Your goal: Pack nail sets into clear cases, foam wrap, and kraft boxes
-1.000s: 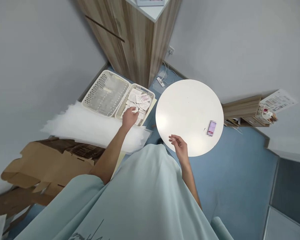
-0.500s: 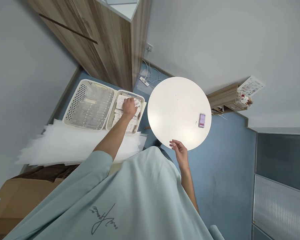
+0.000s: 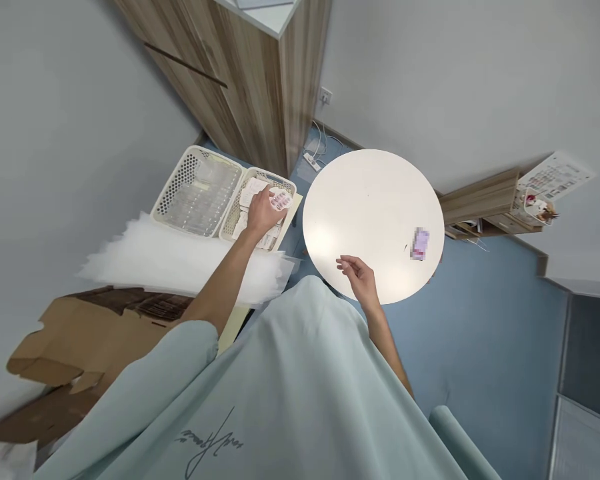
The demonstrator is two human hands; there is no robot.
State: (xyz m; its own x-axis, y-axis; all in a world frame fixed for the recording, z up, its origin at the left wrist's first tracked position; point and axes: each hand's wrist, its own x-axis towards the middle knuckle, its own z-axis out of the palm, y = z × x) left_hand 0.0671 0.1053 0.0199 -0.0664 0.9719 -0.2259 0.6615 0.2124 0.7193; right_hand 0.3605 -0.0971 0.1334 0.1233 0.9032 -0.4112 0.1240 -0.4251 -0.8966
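Note:
My left hand (image 3: 264, 212) is over the smaller white basket (image 3: 223, 230) and grips a rounded white card (image 3: 281, 199) with reddish print between thumb and fingers. Beneath it in the basket lie several white printed cards (image 3: 254, 190) in stacks. My right hand (image 3: 363, 277) hovers at the near edge of the round white table (image 3: 370, 213), fingers loosely stretched out and holding nothing. A blurred purple item (image 3: 420, 244) lies on the table's right side.
A larger basket (image 3: 173, 167) of clear plastic sleeves (image 3: 200, 200) adjoins the small one. White sheets (image 3: 180, 263) lie in front, with a cardboard box (image 3: 90, 333) lower left. A wood-grain cabinet (image 3: 260, 87), power strip (image 3: 311, 161) and small shelf (image 3: 485, 200) stand around.
My left hand has come up slightly from the stacks, with a printed card showing in its grip. My right hand has risen farther over the table edge. The camera view has shifted.

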